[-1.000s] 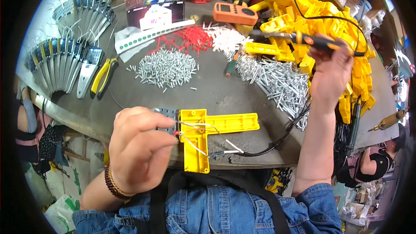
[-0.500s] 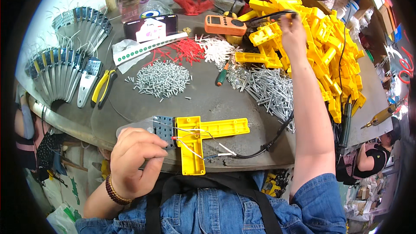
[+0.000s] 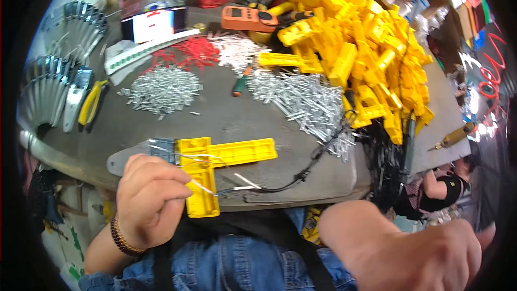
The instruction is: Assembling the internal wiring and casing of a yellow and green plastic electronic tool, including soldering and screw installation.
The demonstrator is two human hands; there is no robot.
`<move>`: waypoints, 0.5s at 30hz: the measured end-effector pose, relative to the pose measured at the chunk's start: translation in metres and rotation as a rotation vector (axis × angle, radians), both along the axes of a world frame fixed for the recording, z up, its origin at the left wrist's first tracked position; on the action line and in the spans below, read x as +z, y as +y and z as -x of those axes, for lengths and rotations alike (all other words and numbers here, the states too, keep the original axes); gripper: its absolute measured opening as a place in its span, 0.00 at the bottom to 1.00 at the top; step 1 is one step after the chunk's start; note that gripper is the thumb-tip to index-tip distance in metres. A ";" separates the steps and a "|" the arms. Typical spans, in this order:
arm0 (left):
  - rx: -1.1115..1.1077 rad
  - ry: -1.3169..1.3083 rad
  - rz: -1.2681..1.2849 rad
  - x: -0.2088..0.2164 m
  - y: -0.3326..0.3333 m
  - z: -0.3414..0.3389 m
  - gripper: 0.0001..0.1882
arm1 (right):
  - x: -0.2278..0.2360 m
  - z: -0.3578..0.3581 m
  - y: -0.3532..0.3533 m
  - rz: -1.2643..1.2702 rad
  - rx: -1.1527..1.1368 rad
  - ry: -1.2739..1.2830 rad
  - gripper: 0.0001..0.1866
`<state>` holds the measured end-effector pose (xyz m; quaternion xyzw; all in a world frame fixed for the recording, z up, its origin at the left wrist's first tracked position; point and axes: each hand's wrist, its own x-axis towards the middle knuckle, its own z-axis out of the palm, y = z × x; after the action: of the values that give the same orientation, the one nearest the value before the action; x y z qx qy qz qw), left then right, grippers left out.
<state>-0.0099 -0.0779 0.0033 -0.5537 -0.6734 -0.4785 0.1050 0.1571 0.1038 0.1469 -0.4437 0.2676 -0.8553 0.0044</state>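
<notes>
Right hand [image 3: 441,253] has drawn back; yellow housing [image 3: 205,168] lies just beside left hand [image 3: 152,195].

The head-worn fisheye camera looks steeply down and forward from above and behind the person's left hand [image 3: 153,196] and right hand [image 3: 436,253], near enough that both loom large, with the denim jacket [image 3: 242,261] between their forearms and the workbench [image 3: 226,116] spreading beyond them.

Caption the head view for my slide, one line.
Left hand by an open yellow casing, right hand apart at lower right, screws piled beyond.
</notes>
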 end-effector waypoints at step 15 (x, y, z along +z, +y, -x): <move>0.155 0.301 0.325 0.002 0.002 -0.002 0.09 | -0.069 0.030 0.046 -1.332 -0.782 -0.192 0.16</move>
<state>-0.0076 -0.0760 0.0052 -0.5752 -0.7587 -0.2664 0.1502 0.1270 0.1497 0.0776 -0.1449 0.8606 -0.4881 -0.0089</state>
